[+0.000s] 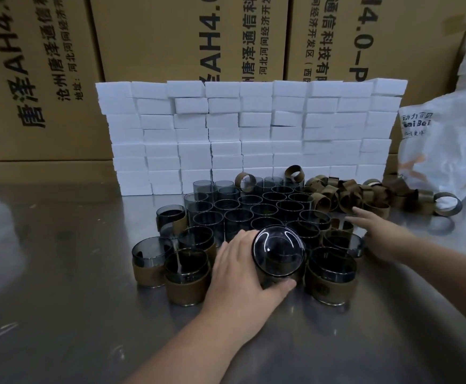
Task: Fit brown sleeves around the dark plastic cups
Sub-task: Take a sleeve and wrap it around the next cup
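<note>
Your left hand [237, 270] grips a tilted dark translucent plastic cup [279, 253]; right hand [378, 236] spread near brown ring sleeves [345, 195], 2 o'clock. Open steel desk [60, 273], 8 o'clock. Cardboard cartons [170, 37], 12 o'clock: "AH4.0".

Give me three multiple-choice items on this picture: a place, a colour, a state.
1. Where is the pile of loose brown sleeves? A) right of the bare cups B) left of them C) inside a box
2. What colour are the stacked blocks? A) brown B) white C) blue
3. What does the right hand hold? A) a sleeve B) a cup C) nothing
1 A: it lies at the cups' right. 2 B: all are white. 3 C: it is stretched out, empty.
</note>
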